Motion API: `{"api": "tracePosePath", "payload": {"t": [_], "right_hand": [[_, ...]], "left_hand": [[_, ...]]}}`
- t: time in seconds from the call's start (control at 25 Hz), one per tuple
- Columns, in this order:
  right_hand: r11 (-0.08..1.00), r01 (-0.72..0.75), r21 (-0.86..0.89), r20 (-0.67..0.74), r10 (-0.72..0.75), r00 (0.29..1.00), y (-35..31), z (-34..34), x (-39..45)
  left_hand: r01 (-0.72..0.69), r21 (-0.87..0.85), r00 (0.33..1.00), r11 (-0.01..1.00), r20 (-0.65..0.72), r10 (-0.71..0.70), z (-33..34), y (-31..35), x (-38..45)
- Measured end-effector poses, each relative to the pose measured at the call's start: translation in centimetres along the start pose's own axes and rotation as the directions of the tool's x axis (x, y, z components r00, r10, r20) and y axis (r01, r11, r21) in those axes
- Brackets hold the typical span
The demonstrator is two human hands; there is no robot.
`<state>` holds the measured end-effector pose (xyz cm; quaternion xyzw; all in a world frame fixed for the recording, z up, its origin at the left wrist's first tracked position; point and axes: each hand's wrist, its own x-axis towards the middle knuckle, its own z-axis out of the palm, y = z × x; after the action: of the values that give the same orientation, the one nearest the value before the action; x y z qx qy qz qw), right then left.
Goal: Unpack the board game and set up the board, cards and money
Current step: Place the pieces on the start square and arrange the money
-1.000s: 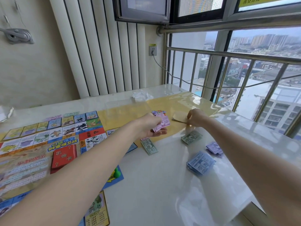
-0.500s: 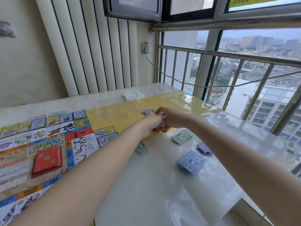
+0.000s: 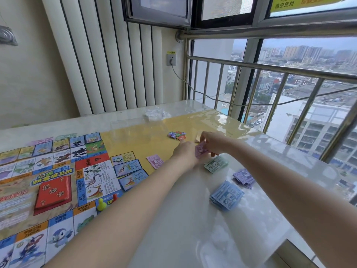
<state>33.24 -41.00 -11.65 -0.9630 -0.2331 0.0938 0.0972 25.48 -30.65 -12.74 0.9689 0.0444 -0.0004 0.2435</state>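
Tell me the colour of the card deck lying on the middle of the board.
Red deck, with white characters; clearest in the head view.

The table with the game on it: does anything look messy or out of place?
Mostly tidy. The oddities: a crumpled clear wrapper lies at the table's far edge, and one pink note lies alone, askew, apart from the green, purple and blue money piles.
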Motion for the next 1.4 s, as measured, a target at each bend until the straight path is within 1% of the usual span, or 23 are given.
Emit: {"api": "tracePosePath", "payload": {"t": [0.04,0.12,0.16,0.24,0.32,0.4,0.44,0.48,0.52,0.56,0.6,0.64,0.68,0.72,0.76,0.8,0.88,0.96,1.0,1.12,1.24,1.4], "right_hand": [[0.999,-0.002,-0.044,-0.012,0.001,1.000,0.0,0.2,0.1],[0.991,0.008,-0.136,-0.054,-0.015,0.998,0.0,0.6,0.2],[0.988,0.013,-0.155,-0.079,-0.025,0.997,0.2,0.9,0.3],[0.989,0.009,-0.146,-0.117,-0.026,0.993,0.5,1.6,0.5],[0.990,-0.006,-0.141,-0.153,-0.016,0.988,0.8,1.8,0.5],[0.994,0.000,-0.112,-0.251,-0.028,0.968,0.8,1.2,0.1],[0.997,0.021,-0.080,-0.297,-0.044,0.954,0.7,0.5,-0.4],[0.997,0.063,-0.051,-0.310,-0.076,0.948,0.6,-0.4,-1.1],[0.993,0.117,-0.035,-0.269,-0.122,0.955,0.5,-1.3,-1.9],[0.985,0.172,-0.032,-0.175,-0.175,0.969,0.3,-2.1,-2.9],[0.977,0.211,-0.034,-0.040,-0.213,0.976,-0.1,-2.7,-4.2],[0.973,0.229,-0.042,0.105,-0.223,0.969,-0.5,-3.0,-5.5],[0.971,0.231,-0.058,0.235,-0.212,0.949,-1.0,-3.2,-6.7],[0.971,0.223,-0.081,0.333,-0.185,0.925,-1.4,-3.3,-7.7],[0.969,0.221,-0.111,0.394,-0.161,0.905,-1.6,-3.2,-8.6],[0.962,0.231,-0.145,0.426,-0.150,0.892,-1.7,-3.0,-9.3],[0.945,0.251,-0.207,0.429,-0.143,0.892,-1.3,-2.4,-10.6],[0.931,0.246,-0.271,0.383,-0.130,0.915,-0.5,-1.4,-11.4],[0.930,0.241,-0.278,0.354,-0.134,0.926,0.0,-0.7,-11.7],[0.945,0.240,-0.220,0.278,-0.175,0.945,0.9,0.3,-12.3],[0.939,0.253,-0.231,0.283,-0.184,0.941,0.7,0.3,-12.6],[0.900,0.268,-0.343,0.279,-0.175,0.944,0.1,0.6,-12.4]], "left_hand": [[0.009,0.024,1.000,1.000,-0.003,-0.009,0.2,0.2,0.1],[0.049,0.020,0.999,0.999,-0.007,-0.048,0.6,0.2,0.7],[0.064,0.024,0.998,0.998,-0.010,-0.064,0.8,0.2,1.0],[0.073,0.048,0.997,0.996,-0.012,-0.072,1.0,-0.1,1.2],[0.064,0.020,0.998,0.998,-0.019,-0.063,0.7,-0.2,1.0],[0.050,-0.034,0.995,0.998,-0.083,-0.053,0.1,-0.1,0.3],[0.030,-0.054,0.992,0.998,-0.124,-0.037,-0.4,0.1,-0.4],[0.011,-0.079,0.991,0.997,-0.135,-0.021,-0.9,0.4,-1.1],[-0.007,-0.097,0.995,0.995,-0.097,-0.003,-1.2,0.7,-2.0],[-0.016,-0.092,1.000,0.996,-0.013,0.015,-1.4,1.1,-3.1],[-0.027,-0.059,0.996,0.998,0.082,0.031,-1.4,1.8,-4.3],[-0.037,-0.010,0.985,0.999,0.169,0.038,-1.0,2.4,-5.5],[-0.056,0.046,0.973,0.997,0.228,0.044,-0.6,3.1,-6.4],[-0.070,0.096,0.966,0.993,0.255,0.043,0.0,3.5,-7.1],[-0.083,0.140,0.966,0.987,0.254,0.046,0.5,3.9,-7.6],[-0.096,0.180,0.972,0.979,0.229,0.053,1.1,4.2,-7.9],[-0.117,0.216,0.981,0.969,0.176,0.079,2.0,4.7,-8.6],[-0.098,0.213,0.985,0.972,0.157,0.065,2.6,5.0,-8.8],[-0.079,0.205,0.987,0.976,0.157,0.047,2.8,5.2,-8.9],[-0.014,0.165,0.985,0.986,0.170,-0.014,2.8,5.5,-9.3],[-0.006,0.128,0.984,0.992,0.175,-0.017,2.9,5.5,-9.2],[0.000,0.105,0.988,0.994,0.154,-0.017,3.2,5.3,-9.2]]}}
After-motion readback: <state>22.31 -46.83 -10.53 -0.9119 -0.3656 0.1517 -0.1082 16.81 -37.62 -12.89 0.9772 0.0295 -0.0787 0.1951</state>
